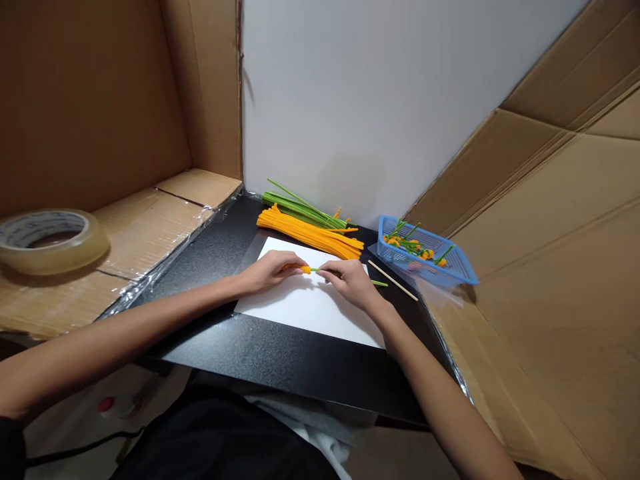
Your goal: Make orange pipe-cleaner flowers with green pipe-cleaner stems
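Over a white sheet of paper (305,310), my left hand (273,270) pinches a small orange coiled piece (306,269). A green stem (315,269) runs from that piece to my right hand (347,277), whose fingers are closed on it. Part of a green stem shows beyond the right hand, at its right side. Just behind the paper lies a bundle of orange fuzzy stems (310,231), with a bundle of green stems (300,208) behind it.
A blue basket (463,267) at the right holds several orange and green pieces. A thin wooden stick (393,280) lies between paper and basket. A roll of clear tape (95,243) rests on cardboard at the left. Cardboard walls flank the black table (240,350).
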Motion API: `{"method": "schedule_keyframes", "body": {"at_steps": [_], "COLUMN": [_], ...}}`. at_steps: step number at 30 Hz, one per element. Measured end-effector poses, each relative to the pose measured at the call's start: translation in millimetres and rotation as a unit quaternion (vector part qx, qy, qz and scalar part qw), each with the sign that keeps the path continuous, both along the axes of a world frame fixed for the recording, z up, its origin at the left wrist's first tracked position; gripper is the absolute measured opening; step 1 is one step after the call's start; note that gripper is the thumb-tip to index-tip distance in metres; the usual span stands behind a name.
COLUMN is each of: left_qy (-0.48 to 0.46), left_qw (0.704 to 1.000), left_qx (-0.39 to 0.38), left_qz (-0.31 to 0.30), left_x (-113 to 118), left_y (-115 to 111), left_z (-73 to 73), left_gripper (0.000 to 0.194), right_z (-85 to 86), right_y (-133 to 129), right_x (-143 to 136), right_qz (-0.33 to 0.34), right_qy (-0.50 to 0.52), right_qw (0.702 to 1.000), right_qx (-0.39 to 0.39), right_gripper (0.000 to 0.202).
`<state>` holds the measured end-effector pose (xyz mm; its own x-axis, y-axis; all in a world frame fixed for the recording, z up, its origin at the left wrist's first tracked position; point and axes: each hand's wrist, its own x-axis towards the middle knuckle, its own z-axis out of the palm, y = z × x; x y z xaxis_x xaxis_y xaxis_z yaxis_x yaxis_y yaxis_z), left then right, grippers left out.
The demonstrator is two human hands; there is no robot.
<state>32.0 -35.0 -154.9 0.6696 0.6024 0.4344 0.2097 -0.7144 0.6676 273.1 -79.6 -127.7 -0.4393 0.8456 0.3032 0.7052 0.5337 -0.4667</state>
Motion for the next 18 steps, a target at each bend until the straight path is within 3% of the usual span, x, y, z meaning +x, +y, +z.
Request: {"method": "schedule_keyframes", "body": {"at_steps": [7, 12, 18], "left_qy": [0.024, 0.044, 0.029], "left_qw": [1.0, 0.999, 0.998], "left_qx": [0.008, 0.021, 0.056], "left_qz": [-0.003, 0.012, -0.016], "left_x": [0.4, -8.3, -11.7], "left_y": [1.7, 10.6, 12.2], "left_z": [-0.3, -1.9, 0.1], "left_gripper": [0.025, 0.032, 0.025], "right_z": [-5.2, 0.6, 2.8], "right_y": [-2.9, 1.8, 7.7], "right_x": [-12.0, 2.5, 16.5], "right_qz": [-0.009, -0.031, -0.021], "right_qy": [-0.009, 0.018, 0.043], "right_qw": [1.0, 0.999, 0.999], "right_qx": [-0.004, -0.004, -0.024], "right_gripper": [0.014, 0.016, 0.022]}}
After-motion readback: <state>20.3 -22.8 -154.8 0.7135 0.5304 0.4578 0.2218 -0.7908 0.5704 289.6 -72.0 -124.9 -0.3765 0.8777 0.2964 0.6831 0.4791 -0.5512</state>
